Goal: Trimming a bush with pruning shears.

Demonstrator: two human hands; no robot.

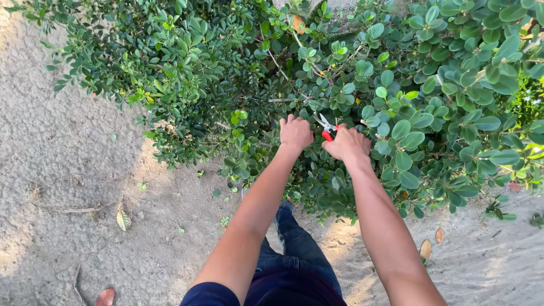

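The fingers of the right hand (347,144) were curled tight around the red handles of a small pair of pruning shears (327,127). The silver blades stuck out past the hand and stood a little apart, pointing up into the bush (362,73). The shears sat right at the front edge of the bush, between the two hands.

The fingers of the left hand (295,134) were curled shut and pushed in among the leaves, just beside the shears. They seemed to be gripping a bit of the bush, but the leaves hid what was inside the hand.

Both bare arms reached forward from the bottom of the picture and met at the bush. Under the arms were the person's dark blue jeans (297,249), close to the foot of the bush.

The bush was big and green. Its right side had round, shiny leaves. Its left side had smaller, thinner leaves.

The sandy ground (62,170) spread out to the left of the bush and below it. A few dry brown leaves (425,248) lay on the sand near the bush, and one yellow-green leaf (123,220) lay well apart from it.
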